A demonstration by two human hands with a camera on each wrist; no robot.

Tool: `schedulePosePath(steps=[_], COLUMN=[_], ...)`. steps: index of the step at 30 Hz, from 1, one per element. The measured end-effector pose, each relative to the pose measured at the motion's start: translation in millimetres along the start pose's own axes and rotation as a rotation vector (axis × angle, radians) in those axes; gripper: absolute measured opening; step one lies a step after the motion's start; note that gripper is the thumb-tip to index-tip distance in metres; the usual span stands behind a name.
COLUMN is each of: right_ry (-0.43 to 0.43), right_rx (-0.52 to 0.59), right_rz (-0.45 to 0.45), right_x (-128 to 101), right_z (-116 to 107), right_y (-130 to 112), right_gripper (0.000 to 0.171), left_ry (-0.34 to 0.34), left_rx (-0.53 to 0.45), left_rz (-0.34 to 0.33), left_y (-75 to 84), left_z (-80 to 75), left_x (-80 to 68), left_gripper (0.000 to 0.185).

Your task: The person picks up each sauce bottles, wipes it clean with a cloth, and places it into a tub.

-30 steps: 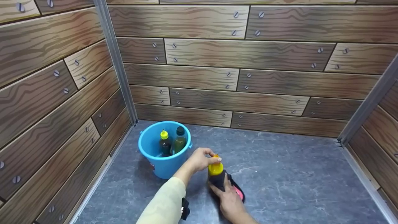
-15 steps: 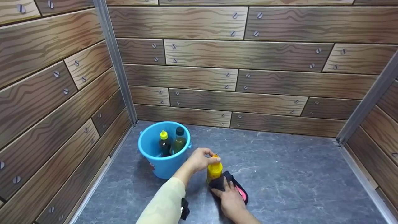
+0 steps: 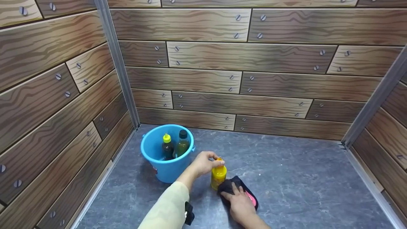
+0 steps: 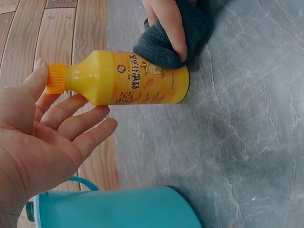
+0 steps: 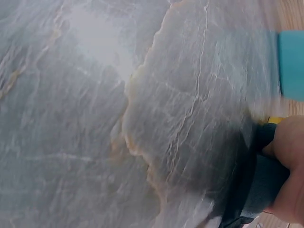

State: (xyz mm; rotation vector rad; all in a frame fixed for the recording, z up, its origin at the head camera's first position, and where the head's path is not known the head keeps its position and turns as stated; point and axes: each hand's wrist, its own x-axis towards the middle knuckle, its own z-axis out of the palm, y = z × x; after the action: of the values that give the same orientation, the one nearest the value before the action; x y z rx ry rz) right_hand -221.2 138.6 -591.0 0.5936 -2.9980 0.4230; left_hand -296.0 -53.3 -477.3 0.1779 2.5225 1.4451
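Note:
My left hand (image 4: 52, 133) pinches the orange cap of a yellow squeeze bottle (image 4: 102, 78) between thumb and fingers. The bottle stands upright on the grey floor, its printed label facing the left wrist camera. A dark cloth (image 4: 164, 40) lies against the lower side of the bottle, held by my right hand (image 3: 241, 203). In the head view a black-edged flap with a pink patch (image 3: 251, 198) sticks out beside the right fingers. The right wrist view catches only part of that hand at its right edge, with the cloth (image 5: 266, 183) within its grasp.
A light blue bucket (image 3: 173, 170) stands left of the bottle. Inside it are a dark bottle with a yellow nozzle cap (image 3: 167, 149) and a greenish bottle with a black cap (image 3: 182, 146). Wood-patterned walls (image 3: 190, 76) enclose the marbled grey floor (image 3: 292, 178).
My right hand has drawn the cloth down and to the right along the bottle, baring more of its yellow body. The left hand keeps its hold on the cap.

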Motion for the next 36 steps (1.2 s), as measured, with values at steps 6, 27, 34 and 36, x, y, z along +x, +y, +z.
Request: schedulePosePath(steps=[6,27,34,36], right_ry=[0.046,0.165,0.181,0.195], right_rx=[0.084,0.174,0.161,0.156], right_rz=[0.071,0.071,-0.002,-0.031], right_x=[-8,-36,-38,-37], right_z=[-8,-28,-29,-29], right_y=[11,31,29,28], right_gripper=[0.068,0.061,0.069,0.069], left_ry=[-0.007,-0.132,-0.081,-0.078], left_rx=[-0.048,0.007,0.005,0.005], left_rz=[0.022,0.07,0.092,0.095], left_y=[0.9,9.8,12.9,13.1], left_z=[3.1,7.2,7.5,8.5], left_x=[-0.6,-2.9,-3.8,-4.1], left_gripper=[0.018,0.034,0.03,0.027])
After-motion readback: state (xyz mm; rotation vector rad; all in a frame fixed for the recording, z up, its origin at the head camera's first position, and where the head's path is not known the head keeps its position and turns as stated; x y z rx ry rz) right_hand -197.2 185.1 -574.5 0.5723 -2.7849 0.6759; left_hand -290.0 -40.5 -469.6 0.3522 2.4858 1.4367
